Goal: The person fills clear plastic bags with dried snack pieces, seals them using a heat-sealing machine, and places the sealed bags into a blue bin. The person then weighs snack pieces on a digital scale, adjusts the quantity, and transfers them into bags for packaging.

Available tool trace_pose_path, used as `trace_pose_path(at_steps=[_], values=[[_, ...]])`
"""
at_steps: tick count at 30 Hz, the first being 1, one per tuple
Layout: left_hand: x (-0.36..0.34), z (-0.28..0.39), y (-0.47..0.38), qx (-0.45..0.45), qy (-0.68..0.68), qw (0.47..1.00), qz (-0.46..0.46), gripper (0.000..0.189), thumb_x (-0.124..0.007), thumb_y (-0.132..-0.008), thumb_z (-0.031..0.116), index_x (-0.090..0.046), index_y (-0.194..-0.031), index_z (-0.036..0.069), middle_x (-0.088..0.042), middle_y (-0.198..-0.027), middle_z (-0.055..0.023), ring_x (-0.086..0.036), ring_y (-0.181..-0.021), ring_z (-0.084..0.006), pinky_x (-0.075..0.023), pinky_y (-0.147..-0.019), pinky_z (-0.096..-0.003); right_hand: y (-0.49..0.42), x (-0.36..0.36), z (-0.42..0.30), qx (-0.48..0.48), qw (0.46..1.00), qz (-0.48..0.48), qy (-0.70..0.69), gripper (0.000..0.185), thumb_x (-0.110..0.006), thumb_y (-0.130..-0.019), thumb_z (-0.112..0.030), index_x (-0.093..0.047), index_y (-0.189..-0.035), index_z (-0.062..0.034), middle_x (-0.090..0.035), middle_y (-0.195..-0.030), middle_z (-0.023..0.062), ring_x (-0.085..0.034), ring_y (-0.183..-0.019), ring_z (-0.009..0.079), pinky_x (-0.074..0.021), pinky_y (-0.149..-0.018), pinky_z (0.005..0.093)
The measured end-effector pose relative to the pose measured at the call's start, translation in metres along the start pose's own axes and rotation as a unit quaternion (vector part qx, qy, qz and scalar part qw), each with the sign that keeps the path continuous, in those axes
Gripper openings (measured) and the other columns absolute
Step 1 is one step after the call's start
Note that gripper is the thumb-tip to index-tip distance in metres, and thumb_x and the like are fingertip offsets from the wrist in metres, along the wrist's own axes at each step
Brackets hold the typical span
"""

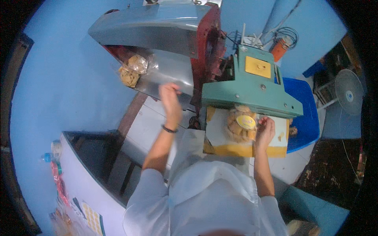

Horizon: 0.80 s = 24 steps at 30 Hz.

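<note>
A clear plastic bag of brownish snack pieces with a yellow oval label (pixel 241 126) lies on the worktable of a green sealing machine (pixel 254 88). The bag's upper end is at the machine's jaw. My right hand (pixel 265 131) is at the bag's right edge, fingers curled and apparently pinching the film. My left hand (pixel 170 101), blurred, is raised left of the machine before a sheet-metal chute (pixel 174 70). I see nothing in it, but its fingers are unclear. Filled clear bags (pixel 130 77) rest at the chute's left side.
A blue plastic tub (pixel 311 124) holding some bags stands behind the worktable (pixel 245 151) on the right. Farther right is a fan (pixel 349 96). A white-topped table (pixel 85 183) at lower left carries tape rolls and a sheet of yellow labels (pixel 93 218). Cables hang behind the machine.
</note>
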State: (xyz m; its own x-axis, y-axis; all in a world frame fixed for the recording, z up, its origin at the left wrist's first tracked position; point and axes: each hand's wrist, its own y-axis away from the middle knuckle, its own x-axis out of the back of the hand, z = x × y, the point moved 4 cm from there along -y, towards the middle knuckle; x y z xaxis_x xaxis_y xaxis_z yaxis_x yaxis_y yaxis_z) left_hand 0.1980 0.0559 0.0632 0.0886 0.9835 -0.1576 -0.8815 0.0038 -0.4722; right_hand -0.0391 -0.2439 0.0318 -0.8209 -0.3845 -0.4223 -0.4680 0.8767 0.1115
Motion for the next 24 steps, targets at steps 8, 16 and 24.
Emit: trace_pose_path(at_steps=[8,16,24], values=[[0.165,-0.078,-0.199,-0.074,-0.623,0.776,0.068,0.033,-0.064,-0.088,0.020,-0.061,-0.113,-0.001,-0.061,-0.118,-0.0241,-0.056,-0.112,-0.0410,-0.0448,-0.093,-0.0488,-0.005,-0.003,0.010,0.105,0.968,-0.076,0.217,0.013,-0.052,-0.101,-0.013,-0.059,-0.099,-0.0028,-0.057,-0.091,0.0002,-0.048,-0.081,0.0070,-0.0409,-0.071,0.0208],[0.148,-0.064,-0.118,-0.011,-0.600,0.796,-0.081,0.017,-0.064,-0.088,0.019,-0.068,-0.090,0.002,-0.067,-0.093,-0.0210,-0.063,-0.090,-0.0395,-0.0504,-0.078,-0.0464,-0.010,0.001,0.016,0.129,0.967,-0.077,0.205,0.012,-0.056,-0.099,-0.012,-0.060,-0.101,-0.0004,-0.057,-0.095,0.0004,-0.050,-0.087,0.0086,-0.0420,-0.078,0.0227],[0.089,-0.028,-0.047,-0.064,-0.503,0.832,-0.226,0.014,-0.061,-0.091,0.017,-0.063,-0.094,0.004,-0.064,-0.093,-0.0175,-0.061,-0.089,-0.0380,-0.0495,-0.074,-0.0460,-0.002,-0.010,0.003,0.076,0.969,-0.131,0.193,0.018,-0.059,-0.098,-0.017,-0.062,-0.108,-0.0010,-0.062,-0.100,0.0033,-0.055,-0.092,0.0105,-0.0437,-0.084,0.0245]])
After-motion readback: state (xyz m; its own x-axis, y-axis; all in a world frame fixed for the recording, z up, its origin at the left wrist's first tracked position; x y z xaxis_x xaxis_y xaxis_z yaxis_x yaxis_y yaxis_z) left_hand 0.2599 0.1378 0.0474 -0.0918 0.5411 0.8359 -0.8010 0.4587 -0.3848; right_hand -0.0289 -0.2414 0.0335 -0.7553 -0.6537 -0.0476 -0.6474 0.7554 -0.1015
